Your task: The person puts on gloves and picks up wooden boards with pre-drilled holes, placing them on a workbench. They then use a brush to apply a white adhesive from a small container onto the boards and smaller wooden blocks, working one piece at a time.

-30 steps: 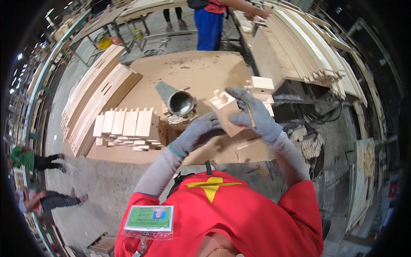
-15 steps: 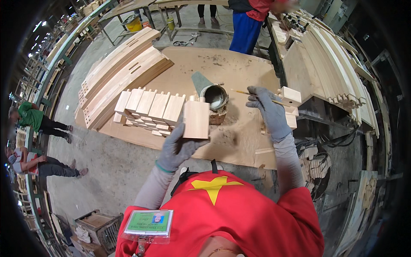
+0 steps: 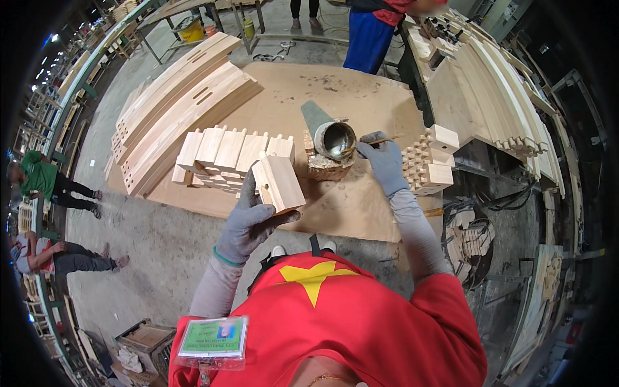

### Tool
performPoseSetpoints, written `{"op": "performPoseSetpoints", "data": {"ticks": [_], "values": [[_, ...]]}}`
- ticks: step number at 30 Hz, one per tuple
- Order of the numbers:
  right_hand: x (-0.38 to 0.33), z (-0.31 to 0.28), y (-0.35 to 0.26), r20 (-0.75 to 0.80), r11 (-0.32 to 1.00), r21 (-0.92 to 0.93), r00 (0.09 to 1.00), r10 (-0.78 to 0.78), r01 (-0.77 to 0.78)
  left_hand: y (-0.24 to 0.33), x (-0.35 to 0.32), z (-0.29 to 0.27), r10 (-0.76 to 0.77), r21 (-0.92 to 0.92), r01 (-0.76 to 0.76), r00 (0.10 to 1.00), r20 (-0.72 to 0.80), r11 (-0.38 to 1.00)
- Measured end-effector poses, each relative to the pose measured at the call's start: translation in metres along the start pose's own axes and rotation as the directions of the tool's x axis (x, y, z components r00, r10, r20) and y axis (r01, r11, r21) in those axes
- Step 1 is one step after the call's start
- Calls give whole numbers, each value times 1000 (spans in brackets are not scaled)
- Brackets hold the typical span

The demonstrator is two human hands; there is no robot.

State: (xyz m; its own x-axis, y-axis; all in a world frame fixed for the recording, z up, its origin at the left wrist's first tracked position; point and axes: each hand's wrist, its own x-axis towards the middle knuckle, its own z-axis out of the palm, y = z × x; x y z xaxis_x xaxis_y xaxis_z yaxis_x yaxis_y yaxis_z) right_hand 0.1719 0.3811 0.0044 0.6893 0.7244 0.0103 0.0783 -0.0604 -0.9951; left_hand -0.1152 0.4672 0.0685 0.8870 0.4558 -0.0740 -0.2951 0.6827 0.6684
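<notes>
At the far left of the plywood worktop [image 3: 361,213] lie long pale curved timber rails with slots [image 3: 180,109], and just right of them a row of short pale wooden blocks with finger-jointed ends [image 3: 225,155] lies side by side. The left hand [image 3: 248,222], in a grey work glove, holds one such pale wooden block [image 3: 278,182] over the near end of that row, fingers wrapped under its lower edge and thumb pressed on its near face, the forearm rising from the lower edge with the wrist bent back. The block is gripped only at one corner, so in my judgement it could tip out of the grip and drop onto the row beneath, knocking those pieces out of line. Further right a round metal tin [image 3: 335,138] rests on a rough, crusted block. The right hand [image 3: 385,161], also grey-gloved, is closed narrowly round a thin stick-like brush [image 3: 377,140] whose tip reaches the tin's mouth, the arm stretched forward and nearly straight. A careless push there might tilt the tin off its perch, or let a drip fall on the board. Right of that hand stands a small stack of finger-jointed blocks [image 3: 432,158].
</notes>
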Motion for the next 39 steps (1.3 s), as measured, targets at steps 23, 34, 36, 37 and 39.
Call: {"op": "performPoseSetpoints", "data": {"ticks": [23,34,36,37,39], "values": [[-32,12,-11,-91,498,866,962,259,-52,-31,32,-33,-185,-480,278,955,234,832],[-92,51,-72,-74,746,661,997,-37,77,-26,39,-28,-219,-498,339,933,284,798],[-92,49,-75,-59,766,639,998,-37,66,-25,40,-28,-231,-489,346,931,282,801],[-93,50,-77,-51,768,638,998,-33,58,-24,40,-28,-239,-485,351,930,279,801],[-96,52,-82,-37,770,636,999,-23,42,-23,41,-28,-234,-491,351,930,285,797]]}}
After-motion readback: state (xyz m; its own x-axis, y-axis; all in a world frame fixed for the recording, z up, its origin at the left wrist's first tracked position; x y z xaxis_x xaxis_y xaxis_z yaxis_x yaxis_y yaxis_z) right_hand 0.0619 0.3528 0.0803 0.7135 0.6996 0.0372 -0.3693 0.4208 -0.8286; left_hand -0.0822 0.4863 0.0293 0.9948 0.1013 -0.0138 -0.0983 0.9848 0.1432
